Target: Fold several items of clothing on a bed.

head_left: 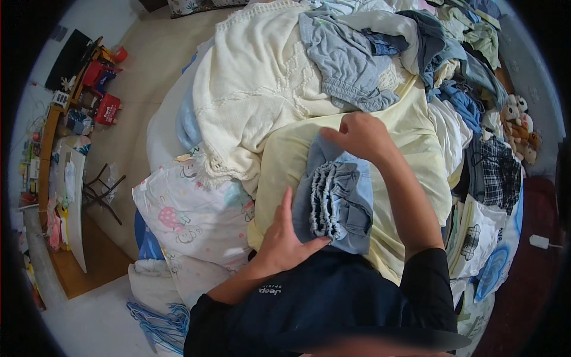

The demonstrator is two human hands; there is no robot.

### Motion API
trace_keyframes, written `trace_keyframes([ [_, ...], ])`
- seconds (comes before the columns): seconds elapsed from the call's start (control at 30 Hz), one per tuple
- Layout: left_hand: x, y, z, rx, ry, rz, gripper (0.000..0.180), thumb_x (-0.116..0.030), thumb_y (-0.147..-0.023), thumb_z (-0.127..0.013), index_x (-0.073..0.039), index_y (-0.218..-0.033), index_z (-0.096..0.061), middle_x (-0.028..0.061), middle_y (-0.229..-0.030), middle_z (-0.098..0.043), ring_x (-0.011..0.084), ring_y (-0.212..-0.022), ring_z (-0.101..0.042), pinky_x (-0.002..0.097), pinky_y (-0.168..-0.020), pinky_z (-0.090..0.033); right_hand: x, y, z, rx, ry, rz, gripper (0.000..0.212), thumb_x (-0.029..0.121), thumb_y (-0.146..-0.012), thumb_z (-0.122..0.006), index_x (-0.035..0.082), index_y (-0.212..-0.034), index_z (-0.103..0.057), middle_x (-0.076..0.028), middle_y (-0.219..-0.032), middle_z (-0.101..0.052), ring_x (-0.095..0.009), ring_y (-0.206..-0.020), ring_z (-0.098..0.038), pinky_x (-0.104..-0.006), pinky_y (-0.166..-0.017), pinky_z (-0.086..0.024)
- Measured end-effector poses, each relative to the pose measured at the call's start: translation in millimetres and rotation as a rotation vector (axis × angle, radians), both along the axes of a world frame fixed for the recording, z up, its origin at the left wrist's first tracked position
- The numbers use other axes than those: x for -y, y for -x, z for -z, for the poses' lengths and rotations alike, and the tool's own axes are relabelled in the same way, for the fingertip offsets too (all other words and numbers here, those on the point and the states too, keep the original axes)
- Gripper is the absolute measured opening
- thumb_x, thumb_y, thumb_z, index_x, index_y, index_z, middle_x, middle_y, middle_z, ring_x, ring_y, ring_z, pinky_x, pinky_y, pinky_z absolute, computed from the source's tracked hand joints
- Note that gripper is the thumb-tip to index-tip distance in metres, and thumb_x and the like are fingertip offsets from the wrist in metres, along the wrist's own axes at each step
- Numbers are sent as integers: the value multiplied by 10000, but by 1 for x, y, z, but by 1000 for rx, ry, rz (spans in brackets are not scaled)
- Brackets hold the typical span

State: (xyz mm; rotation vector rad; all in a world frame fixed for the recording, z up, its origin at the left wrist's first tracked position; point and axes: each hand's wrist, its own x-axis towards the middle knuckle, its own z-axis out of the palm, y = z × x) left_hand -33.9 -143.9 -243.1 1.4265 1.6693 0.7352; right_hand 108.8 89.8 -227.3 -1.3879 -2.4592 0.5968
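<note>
A folded pair of light blue denim pants with a gathered elastic waistband lies in front of me on a pale yellow cloth. My right hand is closed at the far edge of the denim, thumb and fingers pinching it. At the near left side rests my left hand, fingers stretched out and thumb against the lower end of the waistband. Just beyond the yellow cloth are a cream knitted blanket and grey-blue elastic-waist pants.
Heaped clothes spread to the far right, with stacked folded shirts nearer me. Plush toys sit along the right edge. A cartoon-print cloth lies at the left. Beyond it stand a folding chair and red stools.
</note>
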Motion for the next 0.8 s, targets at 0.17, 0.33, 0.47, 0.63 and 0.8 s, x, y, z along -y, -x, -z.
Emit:
trace_keyframes([
  [0.17, 4, 3, 18, 63, -80, -8, 1066, -246, -738, -792, -2, -1477, -64, 322, -1409, -335, 416, -1273, -431, 428, -1037, -374, -11, 13, 28, -77, 522, -144, 465, 411, -814, -674, -54, -813, -667, -140, -654, -619, -193, -619, -582, -324, -633, -473],
  [0.33, 21, 8, 39, 168, -45, -80, 964, -67, -749, -744, -21, -1478, -115, 281, -1370, -418, 370, -1196, -528, 395, -993, -419, -6, 19, 47, -568, 699, 102, 335, 303, -895, -639, -23, -825, -670, -9, -635, -569, -66, -595, -475, -268, -556, -401],
  [0.47, 25, 16, 37, 169, -74, -161, 913, -79, -775, -739, -47, -1474, -153, 243, -1033, -628, 351, -989, -647, 378, -821, -501, -6, 24, 63, -612, 635, 167, 323, 286, -928, -610, -22, -847, -667, -20, -674, -581, -55, -621, -476, -258, -576, -397],
  [0.63, 23, 21, 51, 251, -58, -205, 900, -61, -777, -743, -41, -1468, -167, 196, -1001, -645, 271, -935, -658, 342, -800, -503, -10, 38, 61, -315, 123, 20, 342, 276, -928, -576, -39, -803, -614, -168, -697, -597, -314, -681, -592, -378, -680, -452],
  [0.8, 33, 37, 57, 633, 82, -250, 871, -51, -782, -752, 2, -1451, -196, 137, -1030, -644, 190, -946, -634, 309, -834, -490, 10, 2, 26, -612, -118, 131, 218, 221, -885, -608, 7, -838, -606, -160, -862, -614, -360, -828, -575, -422, -749, -438],
])
